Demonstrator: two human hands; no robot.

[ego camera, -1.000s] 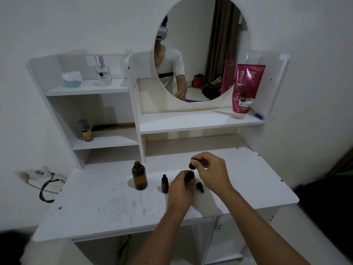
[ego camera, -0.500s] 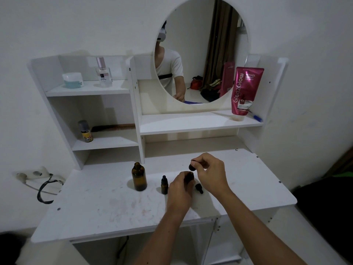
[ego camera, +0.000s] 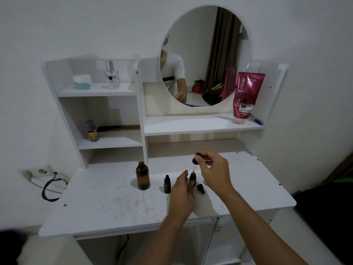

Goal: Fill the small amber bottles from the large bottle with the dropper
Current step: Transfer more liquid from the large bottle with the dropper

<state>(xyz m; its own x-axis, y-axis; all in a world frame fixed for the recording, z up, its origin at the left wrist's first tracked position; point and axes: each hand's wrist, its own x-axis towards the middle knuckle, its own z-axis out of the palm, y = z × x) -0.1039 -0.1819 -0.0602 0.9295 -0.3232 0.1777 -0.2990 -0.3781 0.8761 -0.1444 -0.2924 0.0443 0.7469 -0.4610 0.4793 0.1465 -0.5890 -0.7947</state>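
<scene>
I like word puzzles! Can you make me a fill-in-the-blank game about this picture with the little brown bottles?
1. The right hand holds the dropper above a small amber bottle steadied by the ____ hand.
2. The large amber bottle stands with its top ____.
3. The pink tube stands on the shelf beside the round ____.
4. A loose black dropper cap lies on the ____ tabletop.

Answers: left; open; mirror; white

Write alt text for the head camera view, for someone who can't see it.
The right hand holds a dropper over a small amber bottle steadied by the left hand on a white vanity table. A large amber bottle stands open to the left.
</scene>
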